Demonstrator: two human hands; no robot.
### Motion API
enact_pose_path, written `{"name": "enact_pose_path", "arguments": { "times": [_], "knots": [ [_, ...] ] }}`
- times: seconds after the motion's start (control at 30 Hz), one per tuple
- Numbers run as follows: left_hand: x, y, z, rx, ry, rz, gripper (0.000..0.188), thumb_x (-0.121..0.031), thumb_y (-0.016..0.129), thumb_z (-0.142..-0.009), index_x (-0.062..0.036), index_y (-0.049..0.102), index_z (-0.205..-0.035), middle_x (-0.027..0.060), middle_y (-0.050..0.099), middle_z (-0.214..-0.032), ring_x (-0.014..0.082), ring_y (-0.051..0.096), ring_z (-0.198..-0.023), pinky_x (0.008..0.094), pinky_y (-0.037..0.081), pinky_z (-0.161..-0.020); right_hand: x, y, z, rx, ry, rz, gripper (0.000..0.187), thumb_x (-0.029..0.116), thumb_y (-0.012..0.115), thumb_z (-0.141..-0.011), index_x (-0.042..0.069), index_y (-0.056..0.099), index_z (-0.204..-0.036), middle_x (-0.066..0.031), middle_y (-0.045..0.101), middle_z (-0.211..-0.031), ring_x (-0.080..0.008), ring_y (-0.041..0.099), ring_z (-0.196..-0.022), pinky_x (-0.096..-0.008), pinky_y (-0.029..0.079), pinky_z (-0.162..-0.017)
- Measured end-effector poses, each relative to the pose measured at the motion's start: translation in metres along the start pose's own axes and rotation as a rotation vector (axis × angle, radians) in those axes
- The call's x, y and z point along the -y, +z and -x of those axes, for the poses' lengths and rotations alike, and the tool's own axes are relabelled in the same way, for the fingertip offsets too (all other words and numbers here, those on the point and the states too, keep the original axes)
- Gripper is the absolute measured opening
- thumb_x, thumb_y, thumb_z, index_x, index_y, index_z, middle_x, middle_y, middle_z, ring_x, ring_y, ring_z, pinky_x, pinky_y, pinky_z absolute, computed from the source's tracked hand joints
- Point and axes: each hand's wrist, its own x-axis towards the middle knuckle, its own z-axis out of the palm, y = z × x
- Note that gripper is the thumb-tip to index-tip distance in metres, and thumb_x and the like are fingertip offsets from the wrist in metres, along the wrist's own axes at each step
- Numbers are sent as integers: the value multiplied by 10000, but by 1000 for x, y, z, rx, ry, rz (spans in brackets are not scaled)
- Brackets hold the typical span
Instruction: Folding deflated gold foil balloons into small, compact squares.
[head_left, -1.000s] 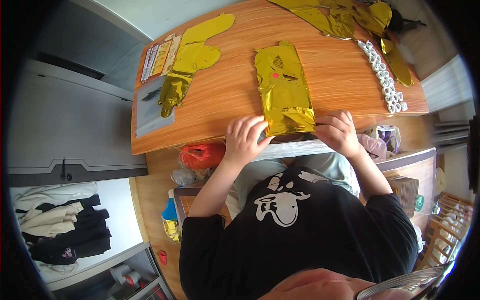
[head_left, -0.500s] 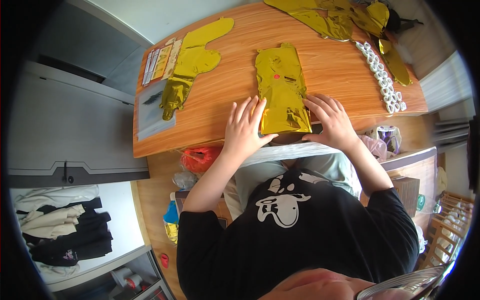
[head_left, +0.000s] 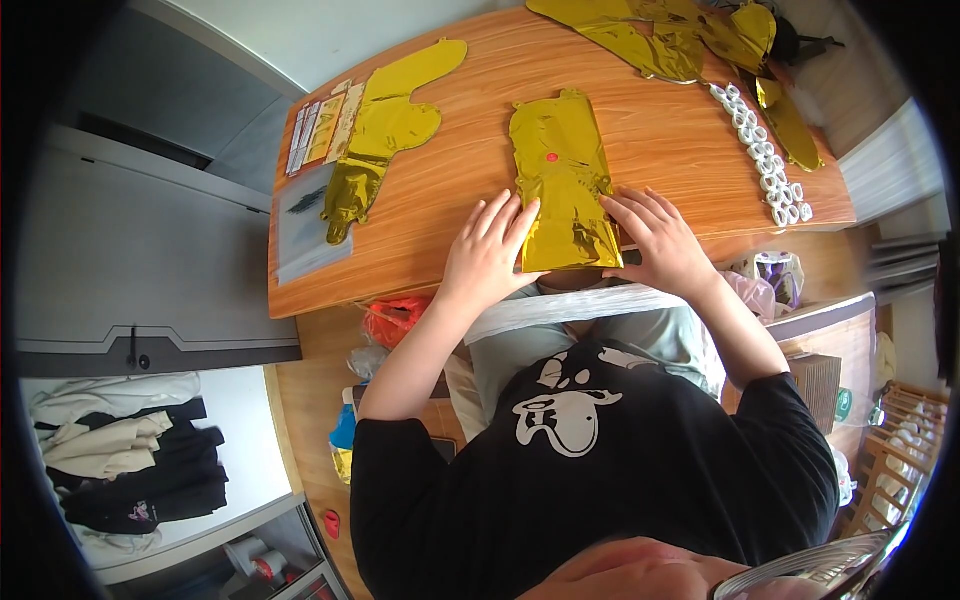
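Note:
A flat gold foil balloon point(head_left: 560, 190), folded into a long strip with a red dot on its upper part, lies in front of me, its near end at the table's front edge. My left hand point(head_left: 488, 250) rests along its left side, fingers stretched out and fingertips touching the foil. On the other side my right hand point(head_left: 662, 240) lies with fingers extended, its tips on the right edge. Both thumbs reach toward the near corners, and both hands are open.
On the wooden table point(head_left: 480, 80), another gold foil balloon point(head_left: 400, 110) lies at left beside printed cards point(head_left: 318, 130) and a clear plastic sleeve point(head_left: 305, 240). More gold foil point(head_left: 660, 40) is heaped at the far right. White rings point(head_left: 765, 160) line the right side. A red bag point(head_left: 395, 320) hangs below.
Both hands have shifted slightly along the balloon's edges, with the left fingertips now on the foil. The foil's creases and upper surface look flatter.

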Motion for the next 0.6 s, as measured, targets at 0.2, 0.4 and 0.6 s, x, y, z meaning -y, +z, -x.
{"name": "enact_pose_path", "arguments": {
  "times": [0.2, 0.4, 0.6],
  "knots": [
    [4, -1, -3, -9, 79, 64, 888, -378, 868, -742, -115, 488, -1501, 144, 573, -1419, 306, 504, -1384, 497, 410, -1184, -3, 1, 0, 26, -30, -44, 862, 265, 804, -803, 101, 397, -1546, -167, 551, -1460, -333, 467, -1427, -522, 319, -1229],
    [7, -2, 2, 8, 122, 156, 761, -260, 853, -747, -98, 557, -1429, 124, 581, -1330, 308, 586, -1263, 477, 483, -1119, -4, 1, 1, 21, -93, -43, 664, 167, 755, -847, 58, 508, -1454, -207, 587, -1405, -365, 560, -1333, -515, 390, -1189],
    [4, -2, 5, 4, 45, 260, 677, -167, 841, -756, -127, 604, -1389, 118, 529, -1385, 321, 634, -1191, 410, 568, -1004, -5, -2, -2, -18, -132, -80, 647, 169, 765, -842, 66, 531, -1436, -192, 551, -1445, -369, 612, -1247, -474, 482, -1106]
  ]
}}
